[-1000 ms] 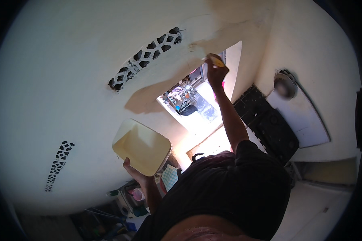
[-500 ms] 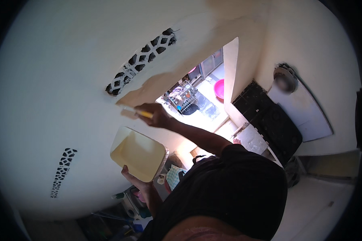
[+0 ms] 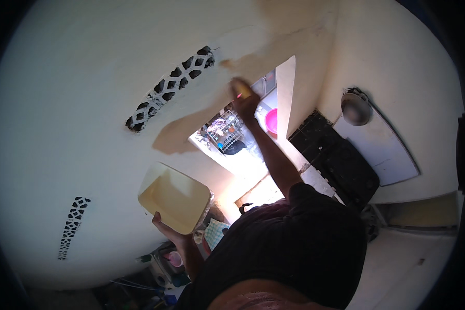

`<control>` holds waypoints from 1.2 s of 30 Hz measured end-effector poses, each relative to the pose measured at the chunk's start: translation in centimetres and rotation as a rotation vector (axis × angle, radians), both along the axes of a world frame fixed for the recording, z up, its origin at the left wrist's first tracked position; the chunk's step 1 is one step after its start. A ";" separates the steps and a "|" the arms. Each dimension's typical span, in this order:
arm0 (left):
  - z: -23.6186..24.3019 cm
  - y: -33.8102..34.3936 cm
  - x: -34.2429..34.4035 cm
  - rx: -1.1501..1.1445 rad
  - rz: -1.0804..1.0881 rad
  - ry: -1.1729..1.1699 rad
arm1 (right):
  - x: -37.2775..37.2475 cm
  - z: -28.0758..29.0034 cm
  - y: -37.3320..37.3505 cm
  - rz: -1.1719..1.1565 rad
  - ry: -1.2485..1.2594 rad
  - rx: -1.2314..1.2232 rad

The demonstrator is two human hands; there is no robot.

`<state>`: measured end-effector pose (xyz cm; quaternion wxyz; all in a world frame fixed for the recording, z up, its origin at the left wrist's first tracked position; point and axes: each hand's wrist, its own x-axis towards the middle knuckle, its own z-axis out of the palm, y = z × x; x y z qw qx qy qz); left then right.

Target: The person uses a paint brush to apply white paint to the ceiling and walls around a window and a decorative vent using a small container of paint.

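My right hand (image 3: 246, 103) is raised on an outstretched arm near the top of the doorway, its fingers wrapped round the yellow handle of a paintbrush (image 3: 242, 91). Motion smears the brush, and its bristles cannot be made out against the pale wall (image 3: 106, 155). Lower and to the left, my left hand (image 3: 166, 227) grips a cream, square-cornered tub (image 3: 178, 194) from below, the thumb over its near rim. The tub is tilted so its inside shows, coated in a pale colour. Shadows of arm and brush fall on the wall.
Two strips of vent openings, an upper one (image 3: 171, 89) and a lower one (image 3: 74, 227), pierce the wall. Through the doorway stand a dish rack (image 3: 226, 132) and a pink basin (image 3: 272, 121). A black stove (image 3: 346, 163) and a round pan (image 3: 356, 108) are at the right.
My right hand has swung up and to the right with the paintbrush, from above the tub to near the doorway's top. My left hand holds the tub in nearly the same place.
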<state>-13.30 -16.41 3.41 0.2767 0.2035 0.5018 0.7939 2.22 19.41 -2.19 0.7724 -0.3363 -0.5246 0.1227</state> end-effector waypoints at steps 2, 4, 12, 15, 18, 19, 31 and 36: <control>0.9 0.6 1.4 0.024 0.135 -0.032 | -4.6 1.0 -5.2 0.214 -0.102 0.037; -0.1 0.3 0.1 0.022 0.058 -0.035 | -8.0 2.4 -9.5 0.379 -0.134 0.104; -1.2 0.5 -0.4 -0.058 -0.055 -0.117 | -5.2 3.2 -4.4 0.588 -0.108 0.059; -0.7 0.6 0.3 -0.010 -0.112 -0.078 | 0.9 2.3 1.1 0.320 -0.021 0.029; -1.3 0.7 0.1 0.038 -0.128 -0.204 | 5.4 3.7 2.4 0.180 0.066 0.008; -1.7 0.7 -0.3 0.028 -0.168 -0.169 | 5.6 4.2 1.9 0.149 0.113 -0.007; 0.3 -0.1 1.1 0.034 -0.119 -0.280 | -10.3 5.3 -13.0 0.684 -0.285 0.116; 0.2 0.6 1.1 -0.015 -0.103 -0.211 | -6.4 2.4 -6.1 0.607 -0.131 0.117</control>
